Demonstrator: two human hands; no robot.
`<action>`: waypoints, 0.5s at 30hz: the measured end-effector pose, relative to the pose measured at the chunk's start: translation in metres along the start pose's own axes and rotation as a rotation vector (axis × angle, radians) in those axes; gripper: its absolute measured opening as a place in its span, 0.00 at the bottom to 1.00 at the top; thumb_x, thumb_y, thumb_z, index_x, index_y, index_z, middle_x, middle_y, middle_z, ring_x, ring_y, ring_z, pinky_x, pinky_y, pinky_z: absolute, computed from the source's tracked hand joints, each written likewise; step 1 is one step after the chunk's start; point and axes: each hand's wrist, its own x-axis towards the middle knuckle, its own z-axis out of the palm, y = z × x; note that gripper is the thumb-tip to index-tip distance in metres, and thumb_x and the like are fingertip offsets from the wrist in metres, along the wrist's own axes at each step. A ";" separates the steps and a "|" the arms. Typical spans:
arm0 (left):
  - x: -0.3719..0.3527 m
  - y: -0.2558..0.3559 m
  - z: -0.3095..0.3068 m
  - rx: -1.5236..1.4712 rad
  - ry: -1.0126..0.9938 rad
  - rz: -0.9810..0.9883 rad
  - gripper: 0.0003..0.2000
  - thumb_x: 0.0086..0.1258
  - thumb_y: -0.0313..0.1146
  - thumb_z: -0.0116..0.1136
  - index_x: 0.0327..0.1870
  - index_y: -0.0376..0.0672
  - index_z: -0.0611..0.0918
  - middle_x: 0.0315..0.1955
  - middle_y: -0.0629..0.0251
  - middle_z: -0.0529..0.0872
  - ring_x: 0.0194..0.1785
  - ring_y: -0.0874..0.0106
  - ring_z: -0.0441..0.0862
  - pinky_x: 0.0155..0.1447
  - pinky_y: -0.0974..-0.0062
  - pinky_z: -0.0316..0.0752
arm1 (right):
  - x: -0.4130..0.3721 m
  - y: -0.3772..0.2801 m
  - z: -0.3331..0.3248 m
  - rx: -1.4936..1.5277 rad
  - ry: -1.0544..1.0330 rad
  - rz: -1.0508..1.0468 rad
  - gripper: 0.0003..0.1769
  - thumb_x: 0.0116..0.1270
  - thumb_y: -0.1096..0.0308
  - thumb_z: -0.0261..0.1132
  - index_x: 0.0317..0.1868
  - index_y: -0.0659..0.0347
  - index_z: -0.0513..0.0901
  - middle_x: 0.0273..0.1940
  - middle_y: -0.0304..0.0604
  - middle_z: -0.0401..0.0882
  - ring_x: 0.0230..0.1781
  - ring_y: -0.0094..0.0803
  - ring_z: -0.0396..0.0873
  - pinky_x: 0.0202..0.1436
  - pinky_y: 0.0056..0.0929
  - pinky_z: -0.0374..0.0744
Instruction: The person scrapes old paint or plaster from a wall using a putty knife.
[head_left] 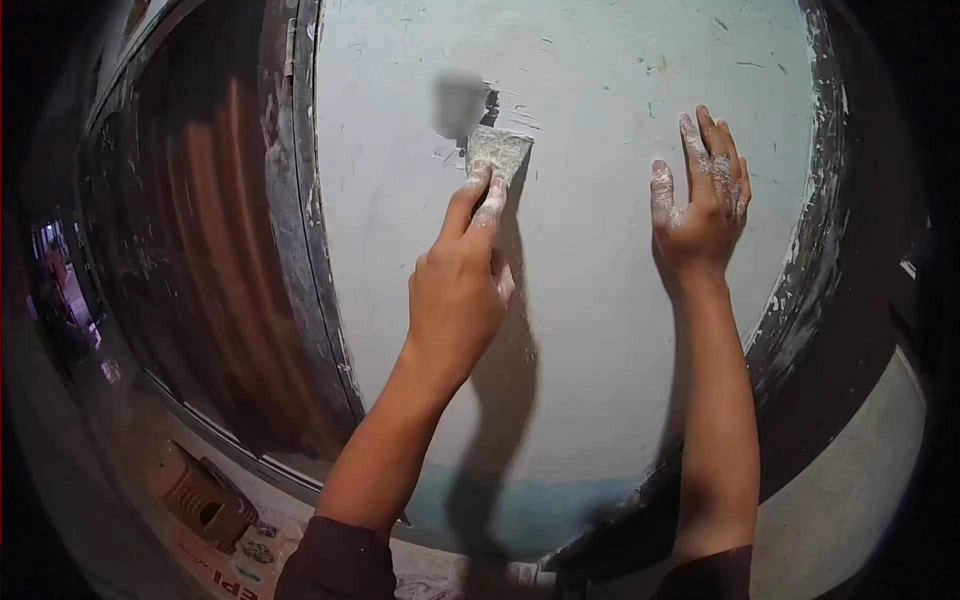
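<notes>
My left hand (pixel 458 285) grips a putty knife (pixel 500 150), with the index and middle fingers laid along its broad, whitish-coated blade. The blade is against or very close to a pale wall panel (pixel 590 300), just below a dark bare patch (pixel 491 103). A blurred grey spot beside that patch cannot be made out. My right hand (pixel 705 200) is raised against the panel to the right, its fingers stretched and holding nothing. White powder or paste coats the fingers of both hands.
Worn dark frames border the panel on the left (pixel 292 180) and right (pixel 810 220). A reddish-brown curtain (pixel 215 220) hangs at left. Below it lie a brown plastic chair or stool (pixel 205 498) and a printed sheet (pixel 225 570) on the floor.
</notes>
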 end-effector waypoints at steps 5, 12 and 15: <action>0.005 0.000 -0.008 0.006 -0.044 -0.048 0.32 0.61 0.10 0.56 0.71 0.35 0.80 0.74 0.55 0.78 0.40 0.63 0.88 0.48 0.68 0.82 | 0.000 0.000 0.001 0.004 0.012 0.000 0.28 0.72 0.56 0.68 0.71 0.51 0.83 0.79 0.33 0.72 0.82 0.38 0.64 0.86 0.51 0.58; 0.011 -0.006 -0.011 0.021 0.000 0.012 0.32 0.61 0.10 0.57 0.70 0.34 0.80 0.74 0.55 0.79 0.36 0.65 0.87 0.46 0.70 0.82 | 0.000 -0.001 0.000 0.008 0.019 -0.006 0.29 0.71 0.57 0.68 0.71 0.50 0.82 0.78 0.33 0.74 0.82 0.38 0.66 0.86 0.51 0.59; 0.006 -0.001 -0.014 0.008 -0.022 -0.024 0.30 0.61 0.10 0.57 0.69 0.34 0.80 0.74 0.54 0.78 0.37 0.61 0.88 0.47 0.70 0.83 | 0.000 0.001 0.002 -0.004 0.027 -0.011 0.29 0.71 0.57 0.69 0.72 0.50 0.82 0.78 0.33 0.73 0.82 0.39 0.66 0.85 0.51 0.59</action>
